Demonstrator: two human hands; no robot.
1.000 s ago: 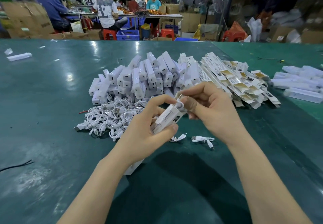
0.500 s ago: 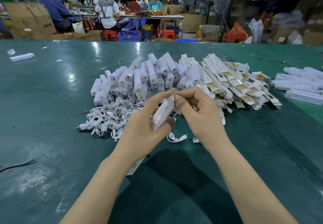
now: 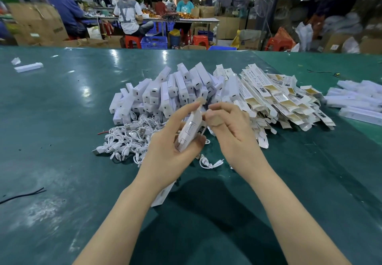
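Note:
My left hand [image 3: 171, 147] grips a narrow white packaging box [image 3: 189, 131], held tilted above the green table [image 3: 62, 140]. My right hand [image 3: 229, 128] meets the box's upper end, thumb and fingers pinching its flap there. Behind the hands lies a heap of white chargers [image 3: 169, 91], with a tangle of white cables [image 3: 128, 138] in front of it. A fan of flat, unfolded boxes [image 3: 275, 97] lies to the right. One loose cable [image 3: 209, 163] rests on the table just below my hands.
Filled white boxes [image 3: 359, 101] are piled at the right edge. Another white box [image 3: 161, 198] lies under my left forearm. A lone box [image 3: 29, 67] sits far left, a black wire [image 3: 22, 195] near left. People work at tables beyond the far edge.
The box has been raised and turned more upright in my left hand. My right hand has moved from pushing a cable into the box's open end to pinching its top flap.

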